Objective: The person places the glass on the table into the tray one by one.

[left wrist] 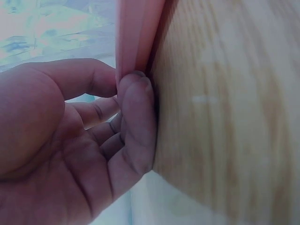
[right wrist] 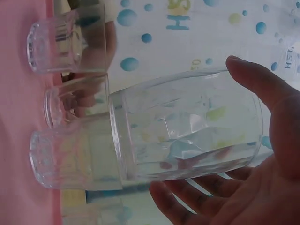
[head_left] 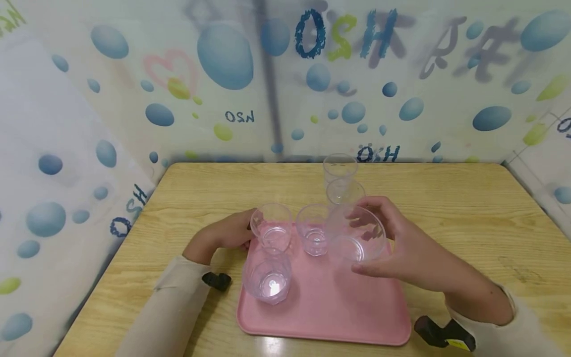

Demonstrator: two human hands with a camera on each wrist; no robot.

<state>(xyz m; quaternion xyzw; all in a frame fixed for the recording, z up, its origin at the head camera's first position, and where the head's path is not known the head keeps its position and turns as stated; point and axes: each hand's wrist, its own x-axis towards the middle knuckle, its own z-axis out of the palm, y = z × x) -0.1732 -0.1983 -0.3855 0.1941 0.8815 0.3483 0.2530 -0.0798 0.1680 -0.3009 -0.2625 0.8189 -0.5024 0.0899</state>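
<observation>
My right hand [head_left: 401, 243] holds a clear plastic cup [right wrist: 187, 126] upright over the back right of a pink tray [head_left: 330, 307], thumb on the near side and fingers round the far side. In the right wrist view the cup's base overlaps the rim of another cup [right wrist: 70, 157]. My left hand [head_left: 232, 230] pinches the tray's rim [left wrist: 133, 42] at its back left corner, thumb against the edge and a curled finger at its underside. On the tray stand a back left cup [head_left: 272, 238], a front left cup [head_left: 267, 282] and a middle cup [head_left: 314, 238].
Past the tray's back edge, two more clear cups, a nearer cup [head_left: 345, 191] and a farther cup [head_left: 340, 168], stand on the wooden table [head_left: 464, 213]. Behind the table hangs a patterned sheet [head_left: 285, 99] with blue dots and letters.
</observation>
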